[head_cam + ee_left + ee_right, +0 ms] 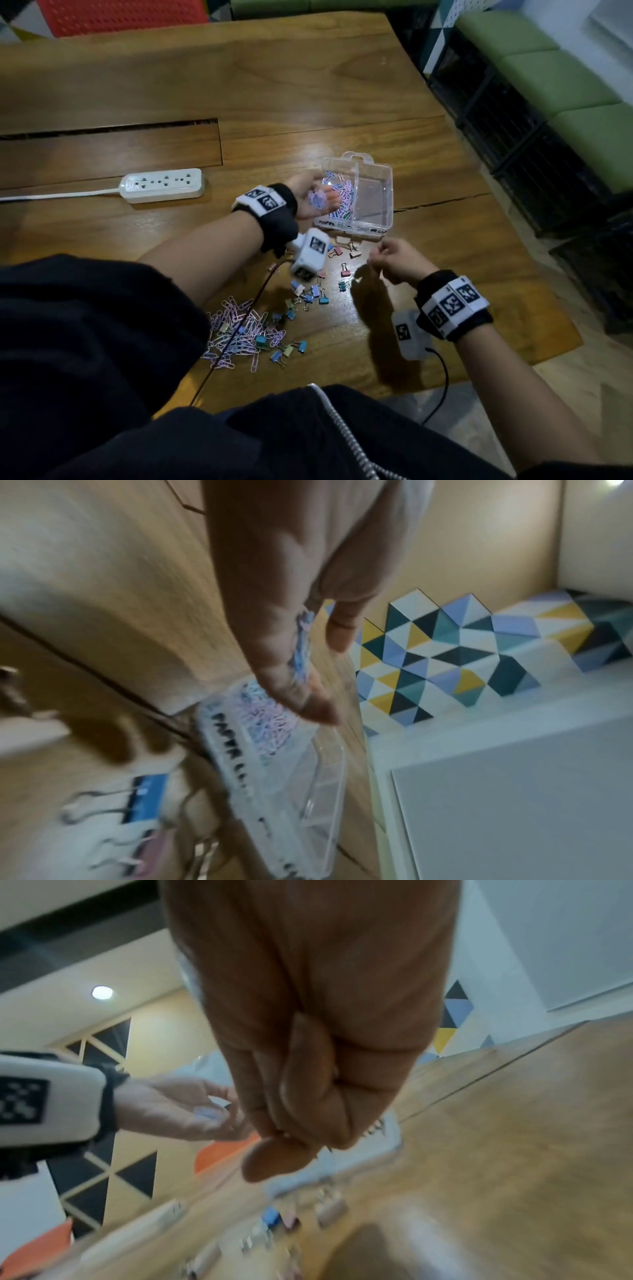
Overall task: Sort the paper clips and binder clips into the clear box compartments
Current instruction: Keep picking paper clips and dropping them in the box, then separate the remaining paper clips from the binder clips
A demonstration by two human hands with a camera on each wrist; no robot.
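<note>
A wooden table [308, 85] beside green seats, a power strip [163, 185] lying off to the left. The clear box [375, 192] is set open ahead of the hands, long axis across the view, labelled front wall toward the person; its left compartment is part-filled with paper clips [346, 192], the right one appears bare. The left hand [310, 198] is held palm-up and cupped over the box's left edge, a small heap of paper clips carried in the palm, presumably tipped there so they slide into the matching compartment. The right hand [397, 262] hovers just in front of the box, fingers curled together; whether anything is pinched cannot be told. Binder clips [315, 294] are scattered between the hands, handles pointing every way. A loose pile of paper clips [239, 332] remains nearer the body, so sorting is judged well short of done
</note>
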